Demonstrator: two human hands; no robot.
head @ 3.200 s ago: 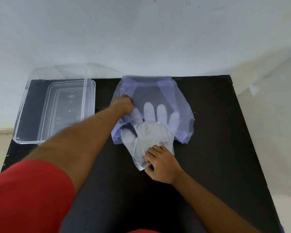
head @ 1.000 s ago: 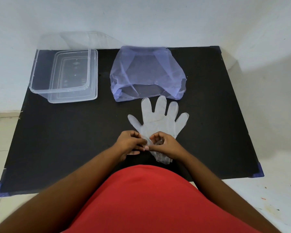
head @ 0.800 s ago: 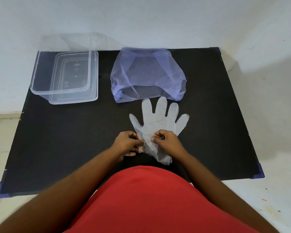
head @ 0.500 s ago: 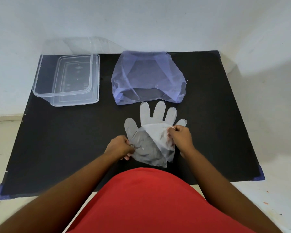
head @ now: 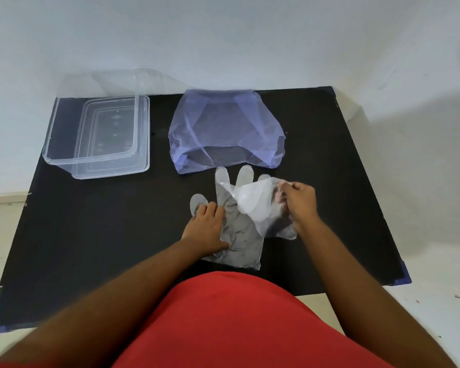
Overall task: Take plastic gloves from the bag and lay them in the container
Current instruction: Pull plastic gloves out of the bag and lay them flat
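Observation:
Clear plastic gloves (head: 239,235) lie flat on the black table (head: 91,235), fingers pointing away from me. My left hand (head: 206,229) rests flat on their left side, near the thumb. My right hand (head: 299,201) pinches a top glove (head: 255,205) and holds it peeled up and over to the right. The bluish plastic bag (head: 226,131) sits just beyond the gloves, its mouth facing me. The clear rectangular container (head: 96,134) stands at the far left of the table and looks empty.
A white wall rises directly behind the table. The clear lid (head: 112,78) leans behind the container against the wall. My red shirt covers the near table edge. Pale floor shows to the left and right of the table.
My right hand has peeled the top glove farther up and to the right. My left hand has spread flat on the gloves below. Earlier both hands pinched at the cuff.

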